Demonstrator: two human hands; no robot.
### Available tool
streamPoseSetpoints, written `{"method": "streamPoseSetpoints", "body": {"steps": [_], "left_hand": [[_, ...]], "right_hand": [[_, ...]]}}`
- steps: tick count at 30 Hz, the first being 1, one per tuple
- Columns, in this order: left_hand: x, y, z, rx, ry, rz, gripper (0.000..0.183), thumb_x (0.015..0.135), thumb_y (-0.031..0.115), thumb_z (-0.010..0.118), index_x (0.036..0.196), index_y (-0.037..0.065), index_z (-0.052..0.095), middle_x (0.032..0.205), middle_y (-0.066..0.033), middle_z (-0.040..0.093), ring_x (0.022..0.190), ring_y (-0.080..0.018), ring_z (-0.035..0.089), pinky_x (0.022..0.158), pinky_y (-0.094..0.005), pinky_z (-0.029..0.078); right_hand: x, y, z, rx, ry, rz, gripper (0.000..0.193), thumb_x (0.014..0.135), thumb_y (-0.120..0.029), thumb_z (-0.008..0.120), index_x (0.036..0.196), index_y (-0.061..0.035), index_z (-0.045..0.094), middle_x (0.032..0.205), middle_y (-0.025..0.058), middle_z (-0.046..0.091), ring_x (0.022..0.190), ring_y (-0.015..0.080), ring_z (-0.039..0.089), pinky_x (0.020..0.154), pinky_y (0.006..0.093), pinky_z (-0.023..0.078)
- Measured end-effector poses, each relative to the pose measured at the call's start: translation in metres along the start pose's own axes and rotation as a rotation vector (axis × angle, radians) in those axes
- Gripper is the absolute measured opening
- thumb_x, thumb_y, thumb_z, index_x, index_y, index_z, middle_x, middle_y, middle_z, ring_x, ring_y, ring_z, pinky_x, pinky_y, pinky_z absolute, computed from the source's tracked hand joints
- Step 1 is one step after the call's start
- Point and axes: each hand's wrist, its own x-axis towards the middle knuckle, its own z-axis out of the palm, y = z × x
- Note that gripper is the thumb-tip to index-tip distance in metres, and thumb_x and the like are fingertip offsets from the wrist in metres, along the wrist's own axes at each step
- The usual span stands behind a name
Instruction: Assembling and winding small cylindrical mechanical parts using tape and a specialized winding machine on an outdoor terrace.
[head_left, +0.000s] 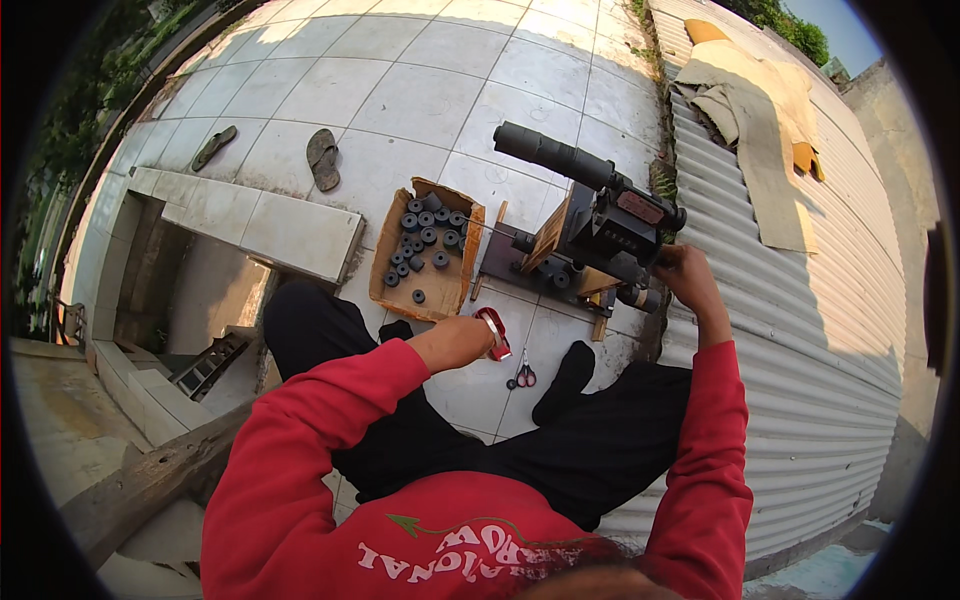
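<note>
I sit on a tiled rooftop floor in a red sweatshirt and black trousers. My left hand [462, 341] is closed around a small red and white spool [493, 332], from which a thin thread runs up toward the machine. My right hand [684, 272] grips the crank at the right side of a black winding machine [610, 225] mounted on a wooden base, which has a long black tube [552, 154] sticking out to the upper left. An open cardboard box [385, 255] with several small black rolls [428, 236] stands just left of the machine.
Small scissors [524, 375] lie on the tiles between my legs. Two sandals [322, 158] rest further back on the floor. A corrugated metal roof [800, 330] with cloth [752, 105] draped on it runs along my right. A tiled ledge [260, 222] and a stairwell opening lie to my left.
</note>
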Motion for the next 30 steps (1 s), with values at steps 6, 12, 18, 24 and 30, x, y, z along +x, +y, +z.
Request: {"method": "streamPoseSetpoints", "body": {"steps": [6,12,18,24,30], "left_hand": [[0.011,-0.016,-0.043,-0.121,0.177,-0.191,0.019,0.088,0.003,0.067,0.104,0.001,0.078,0.094,-0.0224,0.074,0.090,-0.0415,0.073,0.082,-0.0497,0.058],[0.017,-0.022,-0.078,-0.415,0.528,-0.194,0.023,0.091,0.001,0.069,0.112,0.000,0.078,0.100,-0.0226,0.076,0.090,-0.0340,0.075,0.079,-0.0412,0.058],[0.032,-0.011,-0.105,-0.858,0.744,-0.232,0.026,0.096,0.000,0.066,0.119,-0.004,0.075,0.103,-0.0220,0.077,0.089,-0.0295,0.075,0.081,-0.0378,0.056],[0.049,-0.012,-0.104,-0.846,0.858,-0.189,0.028,0.097,0.000,0.064,0.123,-0.005,0.073,0.104,-0.0204,0.077,0.089,-0.0242,0.075,0.082,-0.0347,0.057],[0.058,-0.015,-0.106,-0.918,0.898,-0.215,0.029,0.101,0.013,0.068,0.126,0.000,0.075,0.106,-0.0162,0.078,0.092,-0.0179,0.071,0.083,-0.0318,0.055]], "right_hand": [[-0.017,-0.026,-0.011,-0.038,-0.021,0.012,0.029,0.082,-0.009,0.077,0.109,0.0022,0.077,0.102,0.0225,0.077,0.095,0.0355,0.076,0.086,0.0400,0.057],[-0.036,-0.032,-0.014,0.020,0.123,0.003,0.029,0.084,-0.010,0.078,0.108,0.0051,0.076,0.101,0.0236,0.077,0.094,0.0329,0.076,0.086,0.0378,0.056],[-0.040,-0.040,-0.026,0.110,0.364,-0.034,0.026,0.089,-0.005,0.076,0.113,0.0042,0.076,0.102,0.0154,0.080,0.094,0.0225,0.076,0.090,0.0346,0.056],[-0.007,-0.019,-0.032,0.052,0.530,-0.142,0.031,0.091,-0.003,0.076,0.122,-0.0036,0.077,0.105,0.0120,0.080,0.098,0.0199,0.075,0.089,0.0322,0.055],[0.033,0.006,-0.025,0.025,0.507,-0.130,0.029,0.092,-0.004,0.074,0.120,-0.0061,0.078,0.110,0.0138,0.080,0.102,0.0263,0.076,0.091,0.0353,0.055]]}}
